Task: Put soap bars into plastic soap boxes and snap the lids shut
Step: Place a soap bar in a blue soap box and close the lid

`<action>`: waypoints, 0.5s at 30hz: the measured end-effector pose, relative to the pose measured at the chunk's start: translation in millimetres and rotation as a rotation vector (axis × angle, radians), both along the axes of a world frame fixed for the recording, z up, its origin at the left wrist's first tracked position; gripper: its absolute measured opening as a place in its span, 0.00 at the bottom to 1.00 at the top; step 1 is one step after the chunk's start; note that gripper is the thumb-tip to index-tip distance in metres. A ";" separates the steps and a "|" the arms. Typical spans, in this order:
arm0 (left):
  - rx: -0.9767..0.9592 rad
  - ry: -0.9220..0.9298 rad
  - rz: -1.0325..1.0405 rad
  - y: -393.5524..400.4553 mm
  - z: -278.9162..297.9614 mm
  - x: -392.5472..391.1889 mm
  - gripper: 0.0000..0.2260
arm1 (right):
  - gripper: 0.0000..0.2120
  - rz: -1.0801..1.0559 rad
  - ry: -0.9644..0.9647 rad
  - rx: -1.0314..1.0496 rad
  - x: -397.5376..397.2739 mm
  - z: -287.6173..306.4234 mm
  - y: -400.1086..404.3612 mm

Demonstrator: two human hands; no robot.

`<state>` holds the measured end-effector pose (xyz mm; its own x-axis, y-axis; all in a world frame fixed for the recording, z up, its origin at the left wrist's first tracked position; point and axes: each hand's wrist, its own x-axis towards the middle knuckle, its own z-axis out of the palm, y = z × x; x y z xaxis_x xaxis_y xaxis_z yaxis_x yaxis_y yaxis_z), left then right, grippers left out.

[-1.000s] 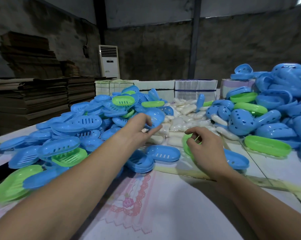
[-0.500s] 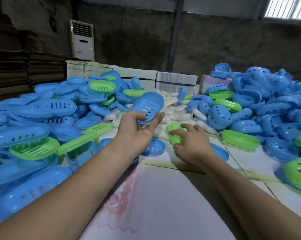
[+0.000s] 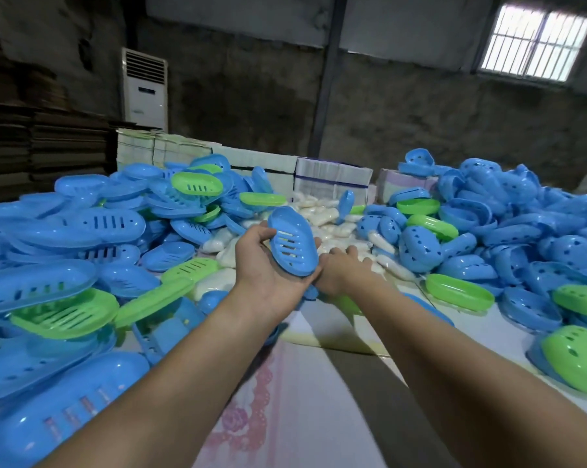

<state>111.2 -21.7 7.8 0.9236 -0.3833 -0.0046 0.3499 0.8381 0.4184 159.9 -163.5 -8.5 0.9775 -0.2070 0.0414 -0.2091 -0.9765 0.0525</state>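
A blue tray (image 3: 293, 246) is being gripped in the left hand (image 3: 268, 265), above the soap pile (image 3: 322, 228). The right hand (image 3: 342, 268) is being stretched toward that pile; its grasp cannot be told. No soap is being boxed yet; closing is being left undone.

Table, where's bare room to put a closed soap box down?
The free patch is the near middle of the table, between the forearms, bordered by the blue lid heap on the left and the holed box heap on the right. Farther back, the soap bars fill the gap.
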 end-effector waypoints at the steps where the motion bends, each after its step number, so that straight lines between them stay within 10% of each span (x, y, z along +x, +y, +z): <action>1: -0.009 0.004 0.006 0.1 -0.2 1.0 0.13 | 0.25 -0.005 0.038 0.002 3.6 4.2 -0.3; 8: 0.034 0.016 0.033 -2.4 2.0 2.6 0.16 | 0.24 0.026 0.316 -0.135 24.0 23.6 -8.9; 15: 0.036 -0.026 0.022 -2.4 1.7 1.4 0.12 | 0.23 -0.020 -0.038 0.174 0.7 11.2 -19.5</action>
<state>112.5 -24.1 9.5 0.9318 -0.3629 0.0062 0.3202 0.8299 0.4569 160.6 -183.0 2.7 0.9714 -0.2338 0.0404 -0.2272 -0.9657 -0.1258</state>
